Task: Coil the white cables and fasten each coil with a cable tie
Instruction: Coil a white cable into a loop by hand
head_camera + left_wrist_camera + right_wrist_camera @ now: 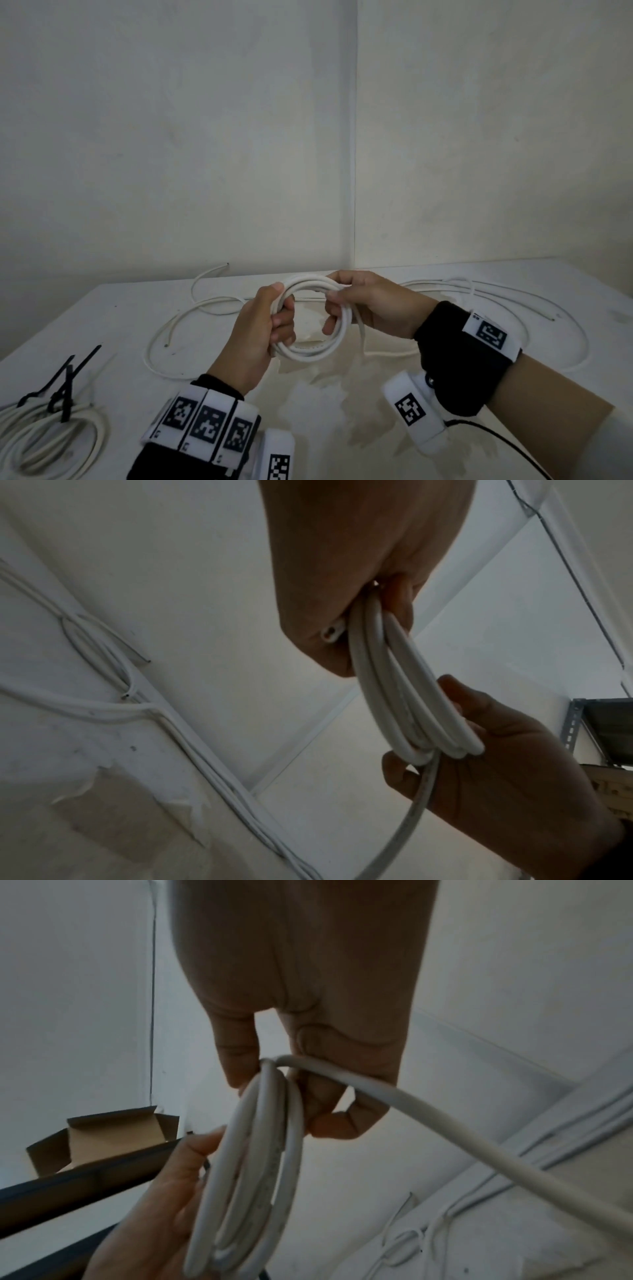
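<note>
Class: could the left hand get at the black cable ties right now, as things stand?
Probably not yet. The left hand grips the coil, as does the right hand. The ties lie unobstructed on the table to its left, already fastened round a finished coil.

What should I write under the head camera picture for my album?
Left hand and right hand hold a half-wound round coil of white cable above the white table, beside a coil fastened with black cable ties.
</note>
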